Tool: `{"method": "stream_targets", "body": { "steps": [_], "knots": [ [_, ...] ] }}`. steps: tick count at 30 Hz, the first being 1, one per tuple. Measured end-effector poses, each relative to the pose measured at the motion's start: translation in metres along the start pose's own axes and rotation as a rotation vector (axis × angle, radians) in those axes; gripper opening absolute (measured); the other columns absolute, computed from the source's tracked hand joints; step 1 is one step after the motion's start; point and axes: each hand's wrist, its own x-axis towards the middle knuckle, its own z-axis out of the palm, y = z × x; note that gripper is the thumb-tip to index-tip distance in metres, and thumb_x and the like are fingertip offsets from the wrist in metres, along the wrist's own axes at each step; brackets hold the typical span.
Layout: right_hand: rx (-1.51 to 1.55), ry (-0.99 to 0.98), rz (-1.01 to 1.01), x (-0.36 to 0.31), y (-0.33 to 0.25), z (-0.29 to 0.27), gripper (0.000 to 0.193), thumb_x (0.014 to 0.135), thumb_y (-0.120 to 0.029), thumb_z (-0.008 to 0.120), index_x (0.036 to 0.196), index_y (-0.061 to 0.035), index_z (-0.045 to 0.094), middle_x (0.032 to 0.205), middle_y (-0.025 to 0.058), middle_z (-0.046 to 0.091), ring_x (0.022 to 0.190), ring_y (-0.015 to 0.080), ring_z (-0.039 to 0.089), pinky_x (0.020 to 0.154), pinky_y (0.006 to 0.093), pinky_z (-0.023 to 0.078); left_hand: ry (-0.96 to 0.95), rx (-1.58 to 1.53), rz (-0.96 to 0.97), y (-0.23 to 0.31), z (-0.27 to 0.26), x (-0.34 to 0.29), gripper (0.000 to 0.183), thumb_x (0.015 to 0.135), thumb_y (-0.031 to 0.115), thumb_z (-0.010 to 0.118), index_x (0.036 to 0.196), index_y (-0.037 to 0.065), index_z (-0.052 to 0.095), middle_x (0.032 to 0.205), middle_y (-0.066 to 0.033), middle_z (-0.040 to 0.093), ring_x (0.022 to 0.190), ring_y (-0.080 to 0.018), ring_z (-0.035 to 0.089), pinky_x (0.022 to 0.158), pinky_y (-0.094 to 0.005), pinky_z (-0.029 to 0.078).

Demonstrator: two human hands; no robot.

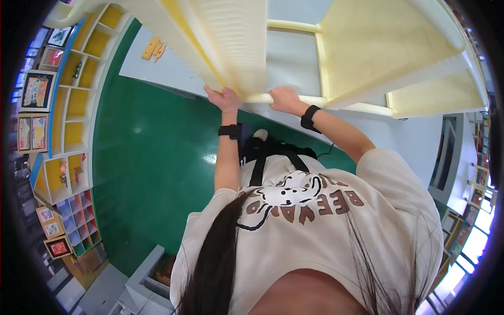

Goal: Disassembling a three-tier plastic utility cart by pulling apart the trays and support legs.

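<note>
A large pale yellow plastic rack (321, 63), with round tube bars and curved panels, stands on a white table (399, 136) at the far side. My right hand (287, 100) is wrapped round the rack's near tube. Beside it, my left hand (224, 98) grips the near lower corner where the ribbed panel (241, 47) meets the tube; its thumb sticks out to the left, and some of its fingers are hidden. Both wrists wear black bands.
Small yellow wooden pieces (153, 49) lie on the table's left part. Along the left wall run white and yellow cubby shelves (86, 89) with framed pictures. The floor (157, 157) is green. A grey unit (144, 278) stands at lower left, a white cabinet (457, 163) at right.
</note>
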Motion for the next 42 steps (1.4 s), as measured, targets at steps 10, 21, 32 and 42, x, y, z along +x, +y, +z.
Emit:
{"method": "stream_targets", "body": {
  "steps": [10,21,32,42],
  "knots": [
    [-0.038,0.097,-0.003,0.004,-0.003,-0.006,0.016,0.061,-0.016,0.054,0.063,-0.0007,0.055,0.064,0.0167,0.056,0.060,0.0333,0.056,0.055,0.0411,0.045,-0.003,0.157,0.279,0.003,0.010,0.022,0.062,0.079,0.053,0.039,0.095,-0.008,0.039,0.074,-0.0154,0.054,0.063,-0.0260,0.055,0.055,-0.0318,0.043],
    [0.035,0.001,0.062,0.012,-0.005,-0.019,0.054,0.058,-0.053,0.060,0.060,0.0007,0.059,0.057,0.0168,0.055,0.055,0.0321,0.054,0.051,0.0393,0.045,-0.009,0.084,0.325,0.012,0.014,0.020,0.053,0.081,0.045,0.040,0.092,-0.007,0.039,0.074,-0.0162,0.052,0.063,-0.0278,0.052,0.055,-0.0331,0.041],
    [-0.017,0.273,-0.013,0.013,-0.023,-0.004,0.063,0.057,-0.061,0.059,0.059,0.0023,0.058,0.057,0.0169,0.055,0.056,0.0311,0.056,0.050,0.0374,0.045,-0.050,0.100,0.284,0.025,0.014,0.031,0.040,0.081,0.032,0.041,0.088,-0.008,0.038,0.073,-0.0195,0.051,0.062,-0.0304,0.052,0.056,-0.0341,0.041],
    [0.046,0.212,0.159,0.007,-0.036,-0.016,0.070,0.058,-0.068,0.052,0.055,0.0014,0.059,0.049,0.0170,0.052,0.047,0.0318,0.053,0.043,0.0374,0.043,-0.210,-0.048,0.163,0.031,-0.004,0.027,0.033,0.080,0.024,0.047,0.092,-0.006,0.039,0.075,-0.0172,0.054,0.066,-0.0274,0.054,0.059,-0.0337,0.043]
  ]
}}
